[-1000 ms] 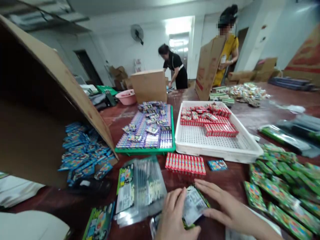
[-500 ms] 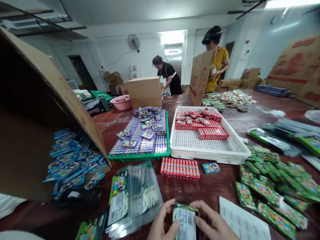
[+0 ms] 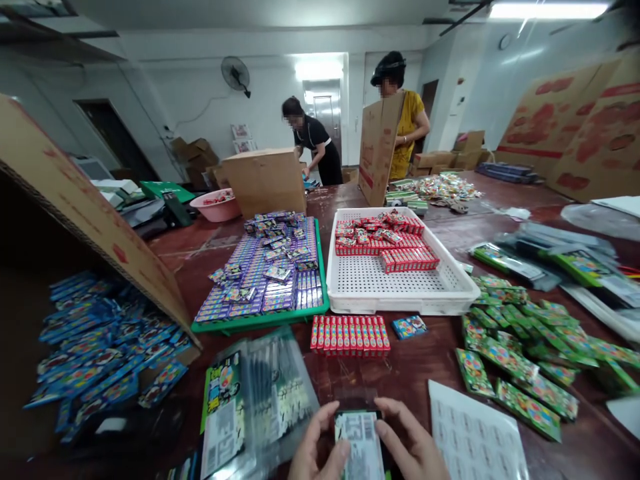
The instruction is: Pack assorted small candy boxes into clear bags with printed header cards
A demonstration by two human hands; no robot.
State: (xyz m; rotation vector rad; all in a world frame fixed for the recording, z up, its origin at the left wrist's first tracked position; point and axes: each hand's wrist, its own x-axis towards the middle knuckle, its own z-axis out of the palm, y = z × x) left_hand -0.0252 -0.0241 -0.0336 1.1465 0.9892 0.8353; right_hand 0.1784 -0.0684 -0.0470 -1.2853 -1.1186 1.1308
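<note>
A printed plastic pouch (image 3: 361, 443) with a pale panel, large lettering and a clear strip at its top is upright between both hands at the table's near edge. My left hand (image 3: 317, 445) grips its left side, thumb on the front face. From the other side my right hand (image 3: 413, 441) closes on its right edge. To the left lie flat clear pouches (image 3: 273, 407) with similar print, fanned over each other. Beyond my hands stand a row of small red boxes (image 3: 350, 335) and a single blue packet (image 3: 410, 327). Whatever the pouch contains is hidden.
A green tray (image 3: 323, 308) holds purple boxes; a white perforated tray (image 3: 400, 305) holds red ones. Blue packets (image 3: 95, 347) spill from a carton (image 3: 95, 207) at left. Green packets (image 3: 525, 333) and a sticker sheet (image 3: 473, 430) lie right. Two people work across the table.
My view has turned slightly right, so things sit farther left. Both hands keep hold of the pouch, and its clear top strip shows more. The person in yellow has lowered the held can out of sight.
</note>
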